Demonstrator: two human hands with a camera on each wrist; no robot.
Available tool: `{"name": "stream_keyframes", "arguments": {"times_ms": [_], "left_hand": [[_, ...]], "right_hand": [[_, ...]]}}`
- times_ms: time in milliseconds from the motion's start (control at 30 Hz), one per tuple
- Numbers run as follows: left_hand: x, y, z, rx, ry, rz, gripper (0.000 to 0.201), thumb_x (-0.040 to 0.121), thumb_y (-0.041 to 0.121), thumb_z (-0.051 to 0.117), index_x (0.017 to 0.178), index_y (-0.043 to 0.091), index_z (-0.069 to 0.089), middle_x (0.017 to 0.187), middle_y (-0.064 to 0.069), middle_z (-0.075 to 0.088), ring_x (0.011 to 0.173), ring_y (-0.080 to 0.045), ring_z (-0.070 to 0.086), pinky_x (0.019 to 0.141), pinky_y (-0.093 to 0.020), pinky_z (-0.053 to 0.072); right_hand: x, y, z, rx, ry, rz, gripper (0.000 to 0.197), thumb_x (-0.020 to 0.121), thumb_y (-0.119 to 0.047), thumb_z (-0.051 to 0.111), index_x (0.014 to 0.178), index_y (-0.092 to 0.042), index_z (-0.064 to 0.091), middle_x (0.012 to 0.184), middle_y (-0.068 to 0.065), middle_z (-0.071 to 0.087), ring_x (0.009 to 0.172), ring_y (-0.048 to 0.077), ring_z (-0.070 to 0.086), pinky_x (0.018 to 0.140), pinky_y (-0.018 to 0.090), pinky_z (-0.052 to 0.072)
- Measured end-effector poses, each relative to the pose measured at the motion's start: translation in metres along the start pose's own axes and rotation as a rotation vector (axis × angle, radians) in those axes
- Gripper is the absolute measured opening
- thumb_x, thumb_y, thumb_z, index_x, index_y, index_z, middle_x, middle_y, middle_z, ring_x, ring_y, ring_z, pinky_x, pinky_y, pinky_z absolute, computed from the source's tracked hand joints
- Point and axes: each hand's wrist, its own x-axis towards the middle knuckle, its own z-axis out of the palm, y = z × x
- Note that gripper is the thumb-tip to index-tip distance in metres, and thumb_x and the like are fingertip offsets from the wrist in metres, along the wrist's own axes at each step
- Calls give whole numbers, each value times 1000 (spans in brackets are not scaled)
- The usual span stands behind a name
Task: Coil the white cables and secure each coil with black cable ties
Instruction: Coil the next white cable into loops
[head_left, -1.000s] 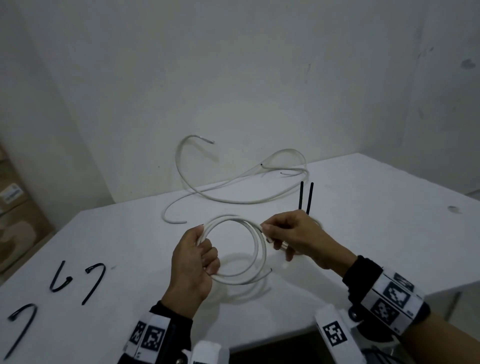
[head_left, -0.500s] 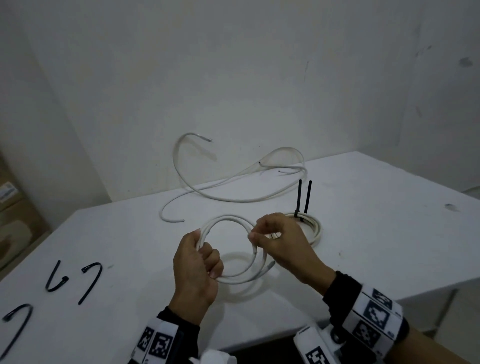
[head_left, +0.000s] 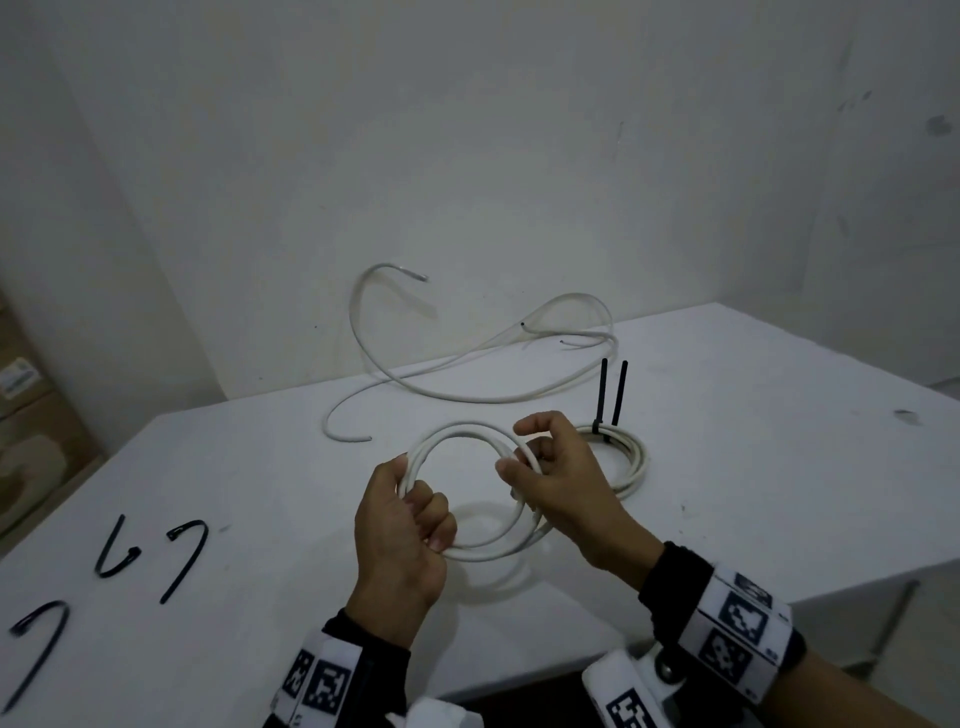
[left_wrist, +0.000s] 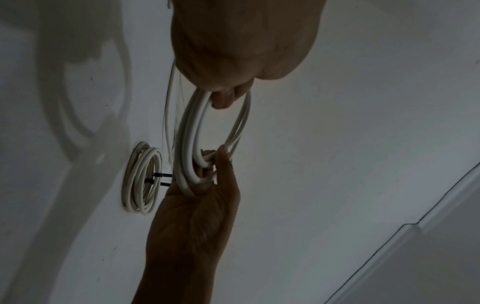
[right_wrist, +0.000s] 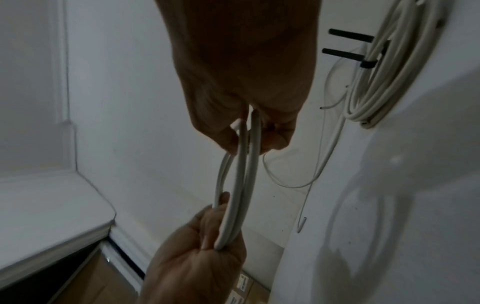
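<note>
I hold a small coil of white cable (head_left: 467, 430) above the table between both hands. My left hand (head_left: 422, 512) grips its left side with the fingers curled round the strands. My right hand (head_left: 522, 457) pinches the strands on its right side, and a cable end pokes out below that hand. In the left wrist view the coil (left_wrist: 187, 133) stretches from the left fingers down to the right hand (left_wrist: 197, 216). In the right wrist view the coil (right_wrist: 239, 185) runs down to the left hand (right_wrist: 197, 257).
A tied coil (head_left: 635, 460) with two upright black ties (head_left: 602, 395) lies just behind my right hand. A loose white cable (head_left: 467, 397) sprawls along the wall. Three loose black ties (head_left: 182, 561) lie at the table's left. The table edge (head_left: 519, 680) is close in front.
My right hand has slid left along the coil, from holding its outer right side to pinching the strands closer in. The left hand keeps its grip.
</note>
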Motion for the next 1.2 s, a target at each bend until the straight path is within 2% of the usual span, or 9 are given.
{"name": "stream_keyframes", "arguments": {"times_ms": [133,267,333,400,467,567,767,1000,1200], "left_hand": [[5,8,-3,-55,6,8,23,93,17,38,70,18,35,40,8,21,28,-6,17,29,-13,15],[4,14,-4,-81,7,19,20,93,17,37,75,15,46,40,8,21,28,-6,18,29,-14,16],[4,15,-3,-105,21,42,20,94,17,36,77,14,47,40,8,22,28,-6,19,29,-15,17],[4,16,-2,-140,38,58,19,94,16,36,77,13,46,40,7,23,29,-7,19,29,-16,18],[3,16,-1,-178,36,55,19,94,15,36,78,13,46,39,7,23,28,-7,20,29,-16,19],[2,14,-1,-213,7,18,18,94,14,35,81,12,47,39,7,24,28,-6,21,29,-16,21],[-3,7,-2,-219,-12,-46,19,95,15,35,81,11,47,39,6,24,28,-6,22,30,-13,22],[-7,1,0,-161,33,-4,19,95,16,37,79,13,46,40,6,23,28,-6,20,30,-13,19],[-4,-4,0,-146,136,41,20,96,18,39,76,17,40,42,7,23,30,-7,19,31,-14,19]], "right_hand": [[-2,-5,-14,217,-139,151,23,85,-25,65,100,-11,55,82,5,65,70,16,59,58,25,46],[-11,-4,-19,234,-284,340,57,77,-52,56,110,-5,53,95,13,68,81,28,65,66,36,52],[-17,-1,-17,302,-353,393,60,80,-53,57,114,-4,51,97,18,67,84,32,67,68,39,54],[-24,0,-13,395,-382,357,47,83,-41,62,110,-3,53,97,20,67,83,31,67,67,37,57],[-30,0,-6,429,-347,271,35,86,-27,60,105,1,58,94,20,67,80,26,67,67,33,56],[-31,-1,5,471,-228,214,34,85,-25,54,99,4,62,85,16,66,73,20,66,66,29,55],[-26,-9,18,752,-44,432,26,90,-13,51,74,-9,71,76,6,68,66,17,61,69,30,48],[-27,-8,26,799,115,587,22,88,-11,54,68,-6,61,61,7,64,54,19,57,61,32,47],[-32,-9,32,798,178,560,19,87,-6,52,70,-9,60,64,8,58,55,18,47,54,28,39]]}}
